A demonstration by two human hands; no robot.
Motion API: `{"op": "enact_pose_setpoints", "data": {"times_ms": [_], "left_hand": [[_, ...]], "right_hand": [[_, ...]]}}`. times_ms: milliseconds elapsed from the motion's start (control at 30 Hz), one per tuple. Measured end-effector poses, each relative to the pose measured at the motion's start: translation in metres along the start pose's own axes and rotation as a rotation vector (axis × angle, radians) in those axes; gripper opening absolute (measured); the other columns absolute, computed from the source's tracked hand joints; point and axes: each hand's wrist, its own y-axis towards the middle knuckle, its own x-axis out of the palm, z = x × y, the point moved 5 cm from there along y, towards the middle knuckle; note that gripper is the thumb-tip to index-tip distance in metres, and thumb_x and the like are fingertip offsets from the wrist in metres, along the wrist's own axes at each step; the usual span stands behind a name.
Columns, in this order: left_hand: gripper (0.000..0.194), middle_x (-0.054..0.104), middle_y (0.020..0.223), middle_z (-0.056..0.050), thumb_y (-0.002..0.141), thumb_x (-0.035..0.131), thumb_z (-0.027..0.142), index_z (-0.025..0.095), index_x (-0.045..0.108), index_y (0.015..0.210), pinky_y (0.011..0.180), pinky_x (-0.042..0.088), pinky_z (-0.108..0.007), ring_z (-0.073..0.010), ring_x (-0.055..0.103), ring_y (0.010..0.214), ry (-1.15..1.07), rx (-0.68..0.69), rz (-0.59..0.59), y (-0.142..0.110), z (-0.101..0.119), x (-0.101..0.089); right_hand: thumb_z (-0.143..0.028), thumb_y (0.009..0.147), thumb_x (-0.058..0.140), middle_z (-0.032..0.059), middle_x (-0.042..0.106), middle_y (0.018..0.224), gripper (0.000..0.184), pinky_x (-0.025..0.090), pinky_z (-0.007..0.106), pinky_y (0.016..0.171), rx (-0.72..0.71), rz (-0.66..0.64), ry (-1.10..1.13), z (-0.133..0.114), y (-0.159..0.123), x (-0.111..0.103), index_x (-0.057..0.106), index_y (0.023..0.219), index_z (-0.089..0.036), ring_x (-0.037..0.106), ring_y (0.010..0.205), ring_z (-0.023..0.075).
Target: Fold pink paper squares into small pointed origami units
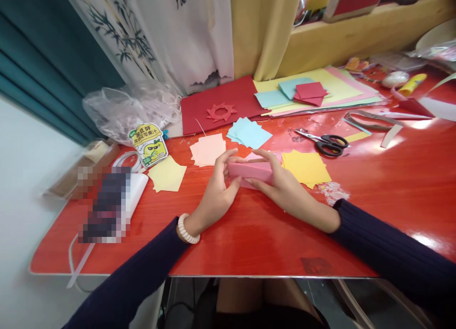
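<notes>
The pink paper [252, 171] sits between your two hands, over the red worktop [221, 253]. Your left hand [218, 189] has its left end, and your right hand [283, 179] has its right end. Your fingers [226, 155] are bent and only a little apart, with the paper pinched in them. Yellow paper [309, 167] lies just beside your right hand.

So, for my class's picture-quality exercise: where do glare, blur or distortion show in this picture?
Head view: white glare on the glossy red table, strongest at the right; heavy pixelation hides a dark item at the left; the slanting teal curtain suggests wide-angle stretch; the clear plastic at the upper right looks soft; the pink paper between left hand and right hand shows no glare.
</notes>
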Motion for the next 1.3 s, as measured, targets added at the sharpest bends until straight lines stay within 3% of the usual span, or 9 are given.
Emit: {"op": "enact_pose_setpoints", "data": {"times_ms": [133,333,433,533,700,867,967,1133,1300], "left_hand": [[0.064,0.039,0.140,-0.010,0.085,0.053,0.013,0.031,0.024,0.140,0.103,0.046,-0.039,-0.0205,0.045,0.127,0.182,0.037,-0.024,0.000,0.005,0.000],[0.034,0.061,0.118,-0.005,0.091,0.046,0.014,0.026,0.053,0.121,0.098,0.049,-0.036,-0.0166,0.058,0.111,0.317,0.089,-0.083,0.004,0.014,-0.003],[0.027,0.063,0.117,-0.003,0.090,0.053,0.022,0.026,0.056,0.116,0.085,0.055,-0.029,-0.0155,0.063,0.099,0.178,-0.027,0.029,0.005,0.014,-0.011],[0.026,0.062,0.116,-0.003,0.088,0.057,0.026,0.026,0.057,0.114,0.071,0.057,-0.022,-0.0135,0.064,0.091,-0.016,-0.106,0.047,0.001,0.016,-0.011],[0.024,0.063,0.115,-0.003,0.089,0.055,0.031,0.027,0.056,0.113,0.075,0.056,-0.024,-0.0138,0.063,0.094,0.009,-0.124,0.014,-0.004,0.020,-0.004],[0.021,0.062,0.108,-0.004,0.090,0.054,0.032,0.025,0.058,0.109,0.086,0.052,-0.029,-0.0157,0.059,0.101,0.190,-0.081,0.097,-0.001,0.020,-0.013],[0.034,0.053,0.124,-0.008,0.089,0.055,0.035,0.023,0.053,0.120,0.102,0.043,-0.037,-0.0192,0.049,0.119,0.350,-0.013,0.000,0.001,0.019,-0.011],[0.081,0.039,0.143,-0.013,0.078,0.061,0.057,0.022,0.026,0.141,0.113,0.027,-0.050,-0.0267,0.034,0.134,0.596,0.171,-0.284,-0.002,0.018,0.007],[0.084,0.042,0.141,-0.015,0.078,0.059,0.059,0.020,0.021,0.142,0.109,0.032,-0.049,-0.0275,0.036,0.132,0.622,0.216,-0.280,-0.003,0.020,0.008]], "right_hand": [[-0.032,0.085,0.057,0.0141,0.051,0.131,0.060,0.047,0.047,0.091,0.022,-0.029,-0.046,0.004,0.001,0.002,0.029,0.136,-0.019,0.055,0.114,0.0285],[-0.028,0.084,0.058,0.0094,0.062,0.111,0.031,0.049,0.046,0.090,-0.015,-0.107,-0.003,0.000,0.002,0.004,0.055,0.114,-0.020,0.059,0.105,0.0272],[-0.034,0.080,0.064,0.0040,0.068,0.094,0.026,0.056,0.036,0.074,0.190,-0.281,0.361,-0.003,-0.001,0.008,0.061,0.103,-0.021,0.066,0.085,0.0209],[-0.028,0.075,0.070,0.0026,0.067,0.104,0.035,0.055,0.030,0.084,0.331,-0.439,0.818,-0.015,-0.009,0.014,0.060,0.109,-0.021,0.065,0.093,0.0155],[-0.024,0.078,0.063,0.0054,0.066,0.110,0.028,0.051,0.044,0.092,0.446,-0.511,1.308,-0.023,-0.018,0.018,0.062,0.106,-0.019,0.062,0.105,0.0197],[-0.030,0.084,0.056,0.0074,0.064,0.112,0.027,0.049,0.052,0.091,0.399,-0.562,1.456,-0.024,-0.017,0.020,0.061,0.109,-0.020,0.061,0.109,0.0237],[-0.032,0.086,0.055,0.0087,0.065,0.108,0.024,0.049,0.050,0.091,0.473,-0.528,1.391,-0.018,-0.016,0.022,0.063,0.104,-0.017,0.062,0.105,0.0238],[-0.032,0.080,0.067,0.0011,0.068,0.083,0.015,0.053,0.023,0.076,0.618,-0.453,1.342,-0.007,-0.016,0.025,0.066,0.085,-0.017,0.064,0.077,0.0114],[-0.027,0.082,0.064,0.0050,0.070,0.095,0.016,0.049,0.027,0.087,0.597,-0.508,1.378,-0.008,-0.016,0.030,0.068,0.093,-0.015,0.064,0.089,0.0143]]}}
